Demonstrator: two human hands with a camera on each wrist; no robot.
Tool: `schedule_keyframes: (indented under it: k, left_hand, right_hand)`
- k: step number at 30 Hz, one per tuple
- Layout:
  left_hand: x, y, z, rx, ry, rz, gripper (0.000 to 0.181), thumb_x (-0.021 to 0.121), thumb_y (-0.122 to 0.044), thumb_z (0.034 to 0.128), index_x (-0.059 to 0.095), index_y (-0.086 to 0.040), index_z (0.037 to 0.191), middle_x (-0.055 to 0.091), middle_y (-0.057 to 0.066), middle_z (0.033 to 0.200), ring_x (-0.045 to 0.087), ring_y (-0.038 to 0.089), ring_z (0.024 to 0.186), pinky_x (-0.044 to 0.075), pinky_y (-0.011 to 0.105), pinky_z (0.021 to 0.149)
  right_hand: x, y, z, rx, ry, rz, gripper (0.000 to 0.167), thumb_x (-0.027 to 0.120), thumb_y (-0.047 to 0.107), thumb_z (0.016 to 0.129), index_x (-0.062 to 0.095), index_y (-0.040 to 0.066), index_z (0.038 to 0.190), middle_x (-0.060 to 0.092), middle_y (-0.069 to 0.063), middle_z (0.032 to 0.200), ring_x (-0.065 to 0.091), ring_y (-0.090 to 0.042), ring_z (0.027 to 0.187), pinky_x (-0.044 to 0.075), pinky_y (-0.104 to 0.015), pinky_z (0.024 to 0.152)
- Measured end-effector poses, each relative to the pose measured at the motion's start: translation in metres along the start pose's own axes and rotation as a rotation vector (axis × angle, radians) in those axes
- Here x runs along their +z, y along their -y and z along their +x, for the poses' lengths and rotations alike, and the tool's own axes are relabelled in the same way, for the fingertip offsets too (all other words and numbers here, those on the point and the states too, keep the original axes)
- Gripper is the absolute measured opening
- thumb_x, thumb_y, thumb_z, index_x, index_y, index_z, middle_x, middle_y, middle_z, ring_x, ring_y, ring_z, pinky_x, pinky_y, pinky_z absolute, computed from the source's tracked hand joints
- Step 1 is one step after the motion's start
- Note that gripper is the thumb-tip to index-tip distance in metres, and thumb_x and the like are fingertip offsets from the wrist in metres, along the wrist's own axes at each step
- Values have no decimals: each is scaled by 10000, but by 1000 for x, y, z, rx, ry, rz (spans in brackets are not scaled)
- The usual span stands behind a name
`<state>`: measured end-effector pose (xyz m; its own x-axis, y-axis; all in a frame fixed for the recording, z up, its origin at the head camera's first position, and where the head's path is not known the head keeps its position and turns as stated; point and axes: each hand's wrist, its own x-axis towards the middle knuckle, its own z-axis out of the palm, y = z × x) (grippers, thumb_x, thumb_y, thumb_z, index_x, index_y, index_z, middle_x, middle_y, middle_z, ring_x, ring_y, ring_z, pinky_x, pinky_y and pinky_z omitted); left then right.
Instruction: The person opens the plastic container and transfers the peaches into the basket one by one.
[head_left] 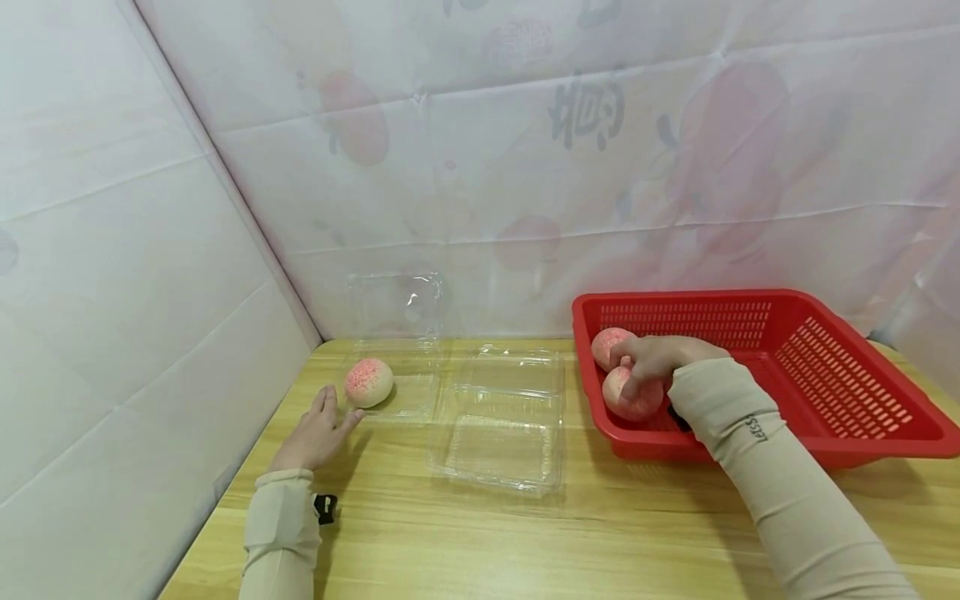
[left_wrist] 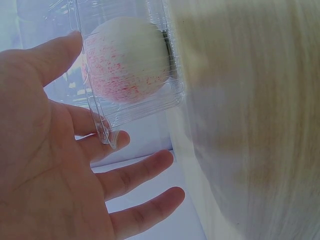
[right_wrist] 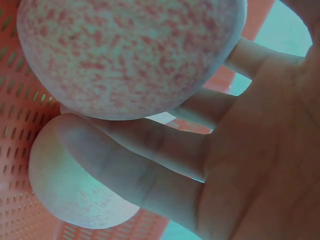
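Observation:
In the red basket (head_left: 817, 446), my right hand (head_left: 660, 358) has its fingers round a pink-speckled white ball (head_left: 630, 404), bun-like and large in the right wrist view. A second such ball (head_left: 609, 343) lies just behind it against the basket's left side; two fingers pass close over that ball (right_wrist: 82, 185) in the right wrist view. My left hand (head_left: 315, 437), fingers spread and fairly straight, touches the near left corner of a clear plastic clamshell box (left_wrist: 142, 110). Inside this box rests another pink-speckled ball (head_left: 369, 383), and its lid (head_left: 393, 304) stands raised at the back.
A second clear clamshell box (head_left: 498, 450) lies with its lid opened back, between the first box and the basket. All stand on a wood-grain table (head_left: 450, 550). White printed cloth (head_left: 487, 167) hangs behind the table and along its left side.

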<state>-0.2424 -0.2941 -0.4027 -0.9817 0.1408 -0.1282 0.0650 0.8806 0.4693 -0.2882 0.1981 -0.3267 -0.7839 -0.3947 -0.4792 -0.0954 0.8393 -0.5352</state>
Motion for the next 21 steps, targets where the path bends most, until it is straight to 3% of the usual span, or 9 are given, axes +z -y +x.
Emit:
schedule_keyframes:
  k: [9,14,21]
  left_hand:
    - [-1,-1,-1,0,3,-9,816,413,-368,1102,12,221,1500,3,407,1584,156,672,1365,200,720,1115]
    - [0,0,-1,3,2,-9,818,411,-371,1102,14,223,1499,5,409,1583,145,666,1372,192,713,1120]
    - [-1,2,0,10,4,-11,812,408,-360,1102,8,228,1495,-3,417,1578,135,665,1373,176,711,1124]
  right_hand:
    - [5,-2,0,89,-40,-84,784,822,264,765,486,-30,1409,517,-259,1316,459,-401,1171,423,-521,993]
    - [5,-2,0,77,-37,-77,789,801,230,780,456,-60,1427,492,-288,1344,451,-412,1182,413,-535,1011]
    - [1,-3,0,26,-10,-34,540,779,165,816,531,-60,1240,547,-206,1168,523,-329,1020,517,-409,806]
